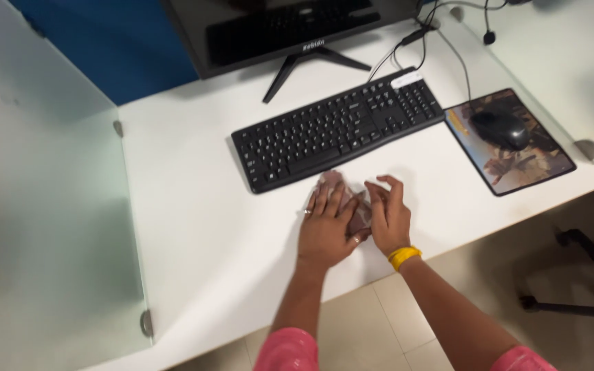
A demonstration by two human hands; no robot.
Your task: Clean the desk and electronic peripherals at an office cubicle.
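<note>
My left hand and right hand press flat, fingers spread, on a pinkish cloth at the keyboard's six o'clock; the wiping looks midway, white desk around it unfinished.

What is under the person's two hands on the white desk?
A crumpled pinkish-brown cloth lies under the left hand and right hand, showing between and beyond the fingers. The hands cover most of it, so its full shape stays hidden.

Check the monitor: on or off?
Looks off, or at least dark. The visible part of the monitor screen is black and only mirrors the keyboard; its upper part is out of frame.
</note>
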